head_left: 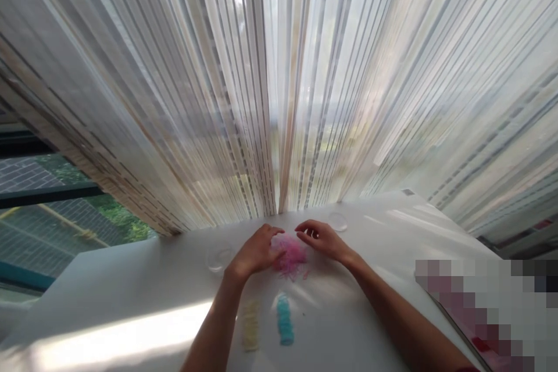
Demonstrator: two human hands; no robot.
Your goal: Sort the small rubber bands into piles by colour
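Observation:
A loose tuft of pink shredded strands (295, 253) lies on the white table, with a pale lump at its upper left edge. My left hand (260, 249) is closed around the left side of this tuft, thumb pressed into the strands. Just right of it, my right hand (321, 238) hovers with fingers bent and apart, nothing visible between them. Nearer to me lie a turquoise crinkled strip (285, 319) and a pale yellow crinkled strip (250, 325), side by side.
A clear round dish (218, 257) sits left of my left hand, and a small clear disc (337, 221) beyond my right. Striped sheer curtains (279, 99) hang along the table's far edge. A pixelated patch covers the lower right. Sunlight falls across the table (108, 279).

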